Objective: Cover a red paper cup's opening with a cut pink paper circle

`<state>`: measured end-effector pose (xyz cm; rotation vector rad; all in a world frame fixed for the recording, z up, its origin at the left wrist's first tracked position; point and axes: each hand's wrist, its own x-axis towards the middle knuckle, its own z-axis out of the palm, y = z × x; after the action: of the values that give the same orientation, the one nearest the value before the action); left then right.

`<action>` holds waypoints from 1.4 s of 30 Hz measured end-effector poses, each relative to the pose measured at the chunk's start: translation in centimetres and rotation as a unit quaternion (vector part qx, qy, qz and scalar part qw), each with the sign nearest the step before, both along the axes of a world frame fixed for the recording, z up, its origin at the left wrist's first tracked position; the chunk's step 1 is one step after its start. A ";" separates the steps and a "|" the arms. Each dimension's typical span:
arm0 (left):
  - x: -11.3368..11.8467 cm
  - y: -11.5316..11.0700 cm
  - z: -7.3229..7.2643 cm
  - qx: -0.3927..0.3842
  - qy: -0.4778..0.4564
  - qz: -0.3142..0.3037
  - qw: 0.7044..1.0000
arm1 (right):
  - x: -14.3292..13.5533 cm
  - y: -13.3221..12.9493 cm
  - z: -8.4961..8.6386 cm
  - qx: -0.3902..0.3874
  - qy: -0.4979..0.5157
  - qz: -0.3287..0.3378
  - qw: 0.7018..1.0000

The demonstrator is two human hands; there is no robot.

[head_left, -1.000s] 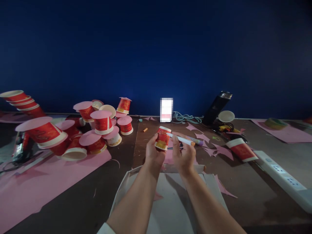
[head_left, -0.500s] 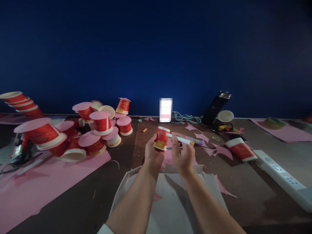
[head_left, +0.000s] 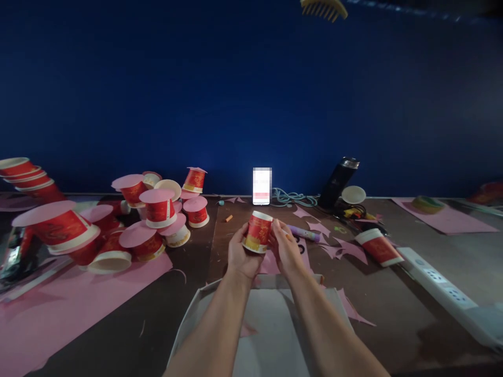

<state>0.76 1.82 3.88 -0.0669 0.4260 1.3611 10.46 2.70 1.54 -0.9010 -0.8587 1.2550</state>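
My left hand (head_left: 240, 256) is closed around the lower left side of a red and gold paper cup (head_left: 258, 230), which stands nearly upright with its white rim on top. At the cup's right side, the fingers of my right hand (head_left: 286, 248) are curled and touch it. An orange-ended white pen (head_left: 288, 236) is tucked in that hand, mostly hidden by the fingers. Just behind the right hand lies a purple tube (head_left: 304, 233). Below both hands is a pink paper sheet (head_left: 269, 264), partly covered.
Several red cups with pink paper discs (head_left: 157, 207) crowd the left side, near a pink sheet (head_left: 98, 309). A white box lid (head_left: 271, 324) lies under my forearms. A phone (head_left: 262, 186), black flask (head_left: 338, 182), tipped cup (head_left: 379, 246) and power strip (head_left: 436, 277) stand or lie around.
The pen has gone from jutting across beside the cup to being tucked in my right hand. My right fingers have come onto the cup. The view has tilted up slightly.
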 end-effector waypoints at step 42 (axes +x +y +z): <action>1.9 -0.5 -1.4 0.054 0.159 0.072 0.983 | 0.7 -2.6 2.1 0.266 -0.411 -0.254 0.834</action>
<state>2.64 1.34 2.48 0.2163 0.6230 1.5423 11.16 0.06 3.67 -1.1051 -1.4262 0.0809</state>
